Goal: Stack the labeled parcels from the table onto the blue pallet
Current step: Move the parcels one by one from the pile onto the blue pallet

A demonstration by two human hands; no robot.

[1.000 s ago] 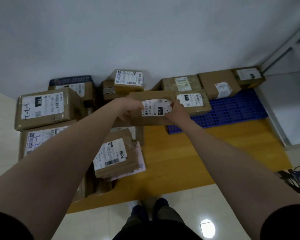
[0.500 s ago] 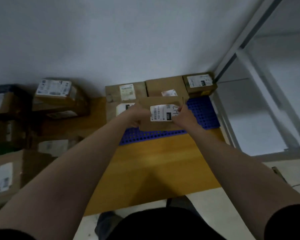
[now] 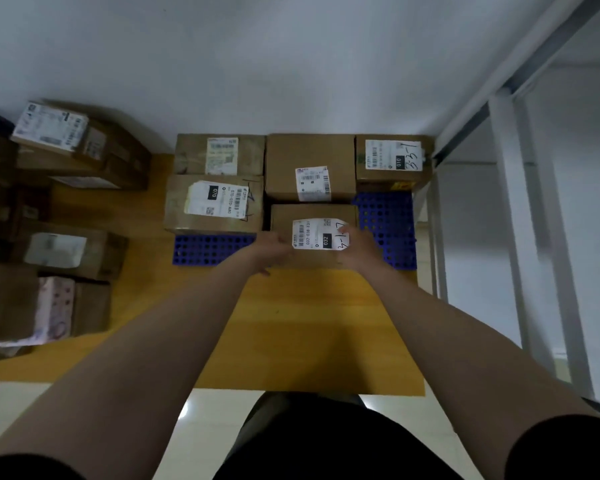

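Note:
A brown parcel with a white label marked 032 sits on the blue pallet, in front of a larger box. My left hand grips its near left side and my right hand grips its near right side, thumb on the label. Several other labeled boxes stand on the pallet: one marked 070 at the left, one behind that, and one marked 010 at the back right corner.
The pallet lies on a yellow wooden table against a white wall. A pile of brown parcels fills the table's left part. A white metal frame rises at the right. Pale floor tiles lie below.
The view has swung right. Both hands have carried the 032 parcel rightwards and lowered it onto the blue pallet, in front of the middle box.

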